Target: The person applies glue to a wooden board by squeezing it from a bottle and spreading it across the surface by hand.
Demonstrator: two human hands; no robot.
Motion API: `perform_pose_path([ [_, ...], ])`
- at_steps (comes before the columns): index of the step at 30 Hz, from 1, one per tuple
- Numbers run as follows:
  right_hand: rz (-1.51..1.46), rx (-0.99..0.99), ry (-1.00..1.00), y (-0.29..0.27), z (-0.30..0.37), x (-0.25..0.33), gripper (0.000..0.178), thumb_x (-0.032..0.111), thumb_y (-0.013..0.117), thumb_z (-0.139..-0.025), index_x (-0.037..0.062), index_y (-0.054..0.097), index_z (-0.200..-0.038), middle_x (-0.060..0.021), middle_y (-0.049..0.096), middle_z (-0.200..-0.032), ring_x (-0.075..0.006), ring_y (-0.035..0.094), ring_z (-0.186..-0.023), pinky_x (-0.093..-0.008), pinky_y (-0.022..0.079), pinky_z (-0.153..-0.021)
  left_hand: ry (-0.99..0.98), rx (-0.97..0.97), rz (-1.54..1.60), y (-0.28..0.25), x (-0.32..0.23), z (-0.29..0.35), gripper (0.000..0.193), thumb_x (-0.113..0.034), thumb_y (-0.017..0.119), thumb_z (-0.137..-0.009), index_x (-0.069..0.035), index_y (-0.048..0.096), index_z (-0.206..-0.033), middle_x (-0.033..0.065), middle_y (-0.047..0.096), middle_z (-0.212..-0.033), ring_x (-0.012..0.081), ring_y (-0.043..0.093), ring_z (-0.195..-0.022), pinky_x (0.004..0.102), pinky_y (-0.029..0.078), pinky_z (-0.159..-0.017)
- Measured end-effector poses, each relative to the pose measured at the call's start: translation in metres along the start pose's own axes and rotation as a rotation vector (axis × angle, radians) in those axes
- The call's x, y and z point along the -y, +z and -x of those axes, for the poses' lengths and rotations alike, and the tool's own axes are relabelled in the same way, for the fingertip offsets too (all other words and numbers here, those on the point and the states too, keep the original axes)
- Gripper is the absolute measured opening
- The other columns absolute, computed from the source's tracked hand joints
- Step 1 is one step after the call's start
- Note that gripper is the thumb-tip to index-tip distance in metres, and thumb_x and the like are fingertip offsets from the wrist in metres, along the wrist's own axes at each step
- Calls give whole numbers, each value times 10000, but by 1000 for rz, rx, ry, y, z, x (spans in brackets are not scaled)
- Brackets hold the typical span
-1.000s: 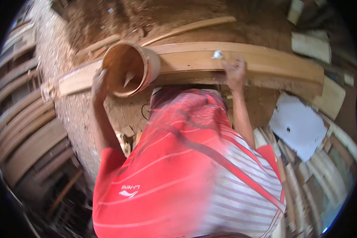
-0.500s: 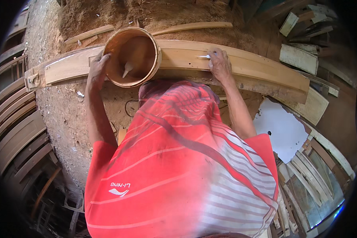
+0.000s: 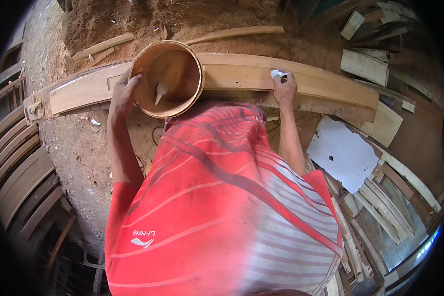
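Note:
My left hand [image 3: 122,98] grips the left side of a round brown-stained bucket [image 3: 170,115], tilted so its inside shows. A pale tapered nozzle-like piece [image 3: 161,91] lies in the bucket; what it belongs to cannot be made out. Behind the bucket runs a long, light wooden frame piece [image 3: 241,74] with a small dark hole near its middle. Over its right half is my right hand [image 3: 285,91], fingers curled in a pinch on a small white piece [image 3: 278,74] that looks like folded paper or thin sheet.
Loose wood strips [image 3: 237,33] lie on the sawdust-covered ground beyond the frame piece. A torn white sheet [image 3: 340,150] with a hole rests at the right, beside stacked wood offcuts [image 3: 387,209]. Wooden panels [image 3: 27,182] lean in a row at the left.
My right hand has moved right along the frame piece, its fingers curling so that more of the white piece shows. The bucket has come slightly nearer, still in my left hand.

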State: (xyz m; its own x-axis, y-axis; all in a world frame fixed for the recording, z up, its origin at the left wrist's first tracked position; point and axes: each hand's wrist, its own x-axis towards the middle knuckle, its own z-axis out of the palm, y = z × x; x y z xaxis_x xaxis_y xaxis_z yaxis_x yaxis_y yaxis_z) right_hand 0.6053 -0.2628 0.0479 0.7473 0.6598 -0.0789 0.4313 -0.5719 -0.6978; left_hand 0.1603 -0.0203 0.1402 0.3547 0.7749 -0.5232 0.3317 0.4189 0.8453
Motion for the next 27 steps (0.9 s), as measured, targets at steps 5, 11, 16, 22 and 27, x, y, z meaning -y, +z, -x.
perform_pose_path([
  [5, 37, 12, 23, 7, 2, 1, 320, 192, 725, -912, 31, 699, -1187, -187, 729, -1099, -310, 715, -1043, -423, 563, -910, 6, 27, 17, -5, 7, -4, 490, -263, 634, -1043, 27, 605, -1437, 97, 698, -1284, 165, 644, -1161, 318, 505, -1020],
  [11, -62, -48, 14, 15, 4, -5, 468, 178, 774, -880, 26, 644, -1303, -188, 724, -1181, -314, 709, -1078, -422, 565, -933, 31, 26, -37, -4, 2, -6, 482, -256, 623, -1050, 31, 604, -1436, 103, 694, -1301, 170, 645, -1167, 323, 504, -1027],
  [16, -90, -57, 24, 18, 6, -7, 584, 218, 823, -870, -3, 593, -1359, -196, 695, -1236, -313, 675, -1145, -436, 535, -1002, 14, 18, 18, -2, 0, -1, 476, -252, 623, -1049, 27, 606, -1435, 104, 698, -1293, 172, 650, -1149, 324, 511, -1014],
  [22, -26, -326, -122, -8, 32, -25, 632, 326, 830, -912, -34, 576, -1365, -230, 628, -1306, -330, 606, -1194, -462, 482, -1036, -12, 10, 8, 3, -5, 7, 457, -237, 619, -1040, 22, 622, -1416, 101, 716, -1248, 172, 660, -1112, 325, 524, -988],
  [27, -87, -406, -302, -38, 14, 111, 368, 201, 744, -982, -38, 638, -1242, -180, 678, -1191, -290, 648, -1090, -412, 536, -920, 7, -38, 7, 4, 1, 4, 444, -228, 613, -1019, 28, 648, -1380, 103, 722, -1228, 167, 649, -1116, 325, 512, -989],
])
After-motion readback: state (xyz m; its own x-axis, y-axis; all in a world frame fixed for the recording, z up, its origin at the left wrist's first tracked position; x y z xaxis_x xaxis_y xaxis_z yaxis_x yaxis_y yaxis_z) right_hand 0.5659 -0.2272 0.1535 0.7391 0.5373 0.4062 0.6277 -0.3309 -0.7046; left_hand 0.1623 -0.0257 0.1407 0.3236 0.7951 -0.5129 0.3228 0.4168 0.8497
